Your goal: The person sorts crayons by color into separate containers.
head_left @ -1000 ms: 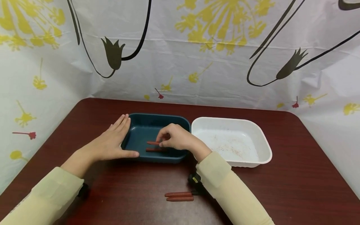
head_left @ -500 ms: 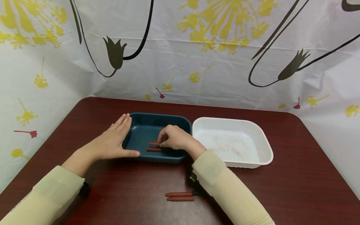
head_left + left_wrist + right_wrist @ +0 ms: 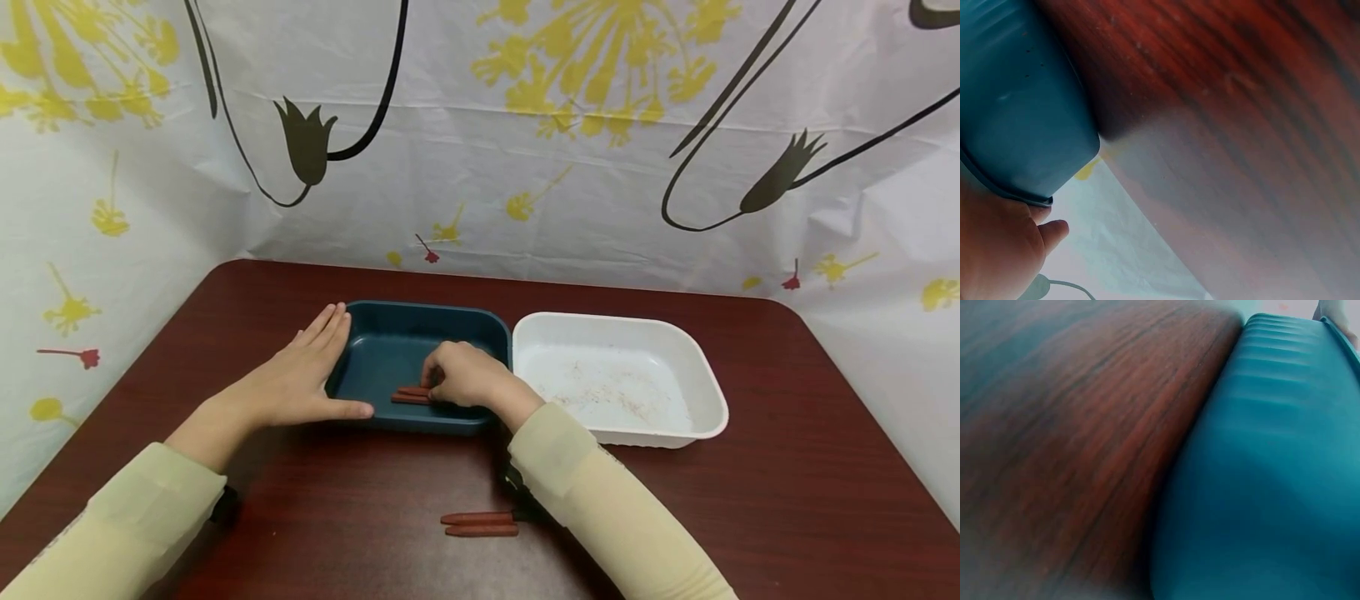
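Inside blue tray (image 3: 382,357), red-brown stick (image 3: 414,390) is pinched by nearer right hand (image 3: 467,377), long axis left-right, just beyond near-parallel second stick (image 3: 408,399); tray's left end is touched by straight-fingered left hand (image 3: 303,381).

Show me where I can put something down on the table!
There's bare table right of the white tray and right sleeve, and more between the left sleeve and two loose sticks. It's crowded in the blue tray's near part, where the right hand pinches one stick close beside another.
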